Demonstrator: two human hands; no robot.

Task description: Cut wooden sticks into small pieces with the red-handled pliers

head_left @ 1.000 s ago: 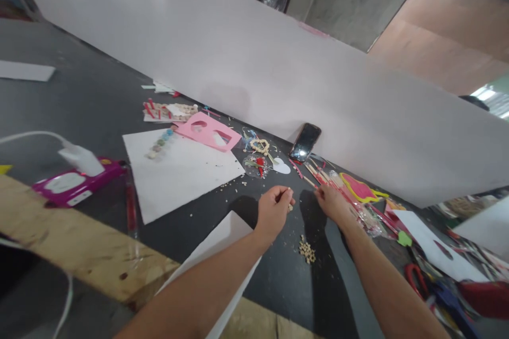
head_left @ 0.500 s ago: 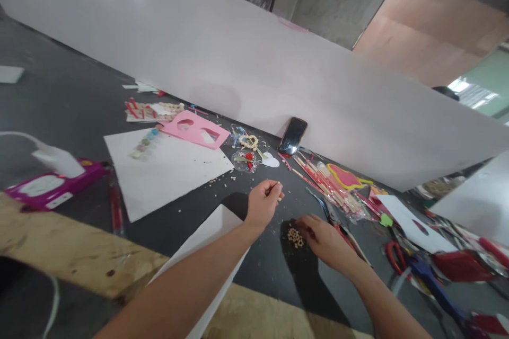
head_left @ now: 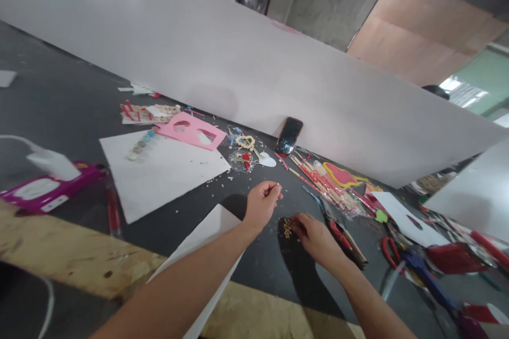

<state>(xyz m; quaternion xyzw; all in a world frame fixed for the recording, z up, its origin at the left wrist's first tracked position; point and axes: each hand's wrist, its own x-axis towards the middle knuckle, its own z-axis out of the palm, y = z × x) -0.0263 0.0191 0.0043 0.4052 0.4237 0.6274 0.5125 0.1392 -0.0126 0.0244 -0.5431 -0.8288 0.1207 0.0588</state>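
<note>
My left hand point(head_left: 261, 203) hovers over the dark table point(head_left: 71, 100) with its fingers pinched on a small pale bead at the fingertips. Just to its right, my right hand point(head_left: 314, 234) rests on the table, its fingers curled down onto a small heap of pale wooden beads point(head_left: 287, 227). Whether the right hand has picked up a bead is hidden by its fingers. Loose beads lie scattered in front of both hands.
A white sheet point(head_left: 163, 169), a pink cut-out foam piece point(head_left: 191, 131), a bead heart point(head_left: 245, 142), a phone point(head_left: 289, 135) leaning on the white board point(head_left: 238, 58), wooden sticks point(head_left: 322, 180), pliers point(head_left: 338, 230), scissors point(head_left: 413, 265) and a purple glue-gun stand point(head_left: 47, 188) lie around.
My right hand has drawn back from the wooden sticks to the bead heap near me. My left hand has kept its pinch. The camera has turned slightly right.
</note>
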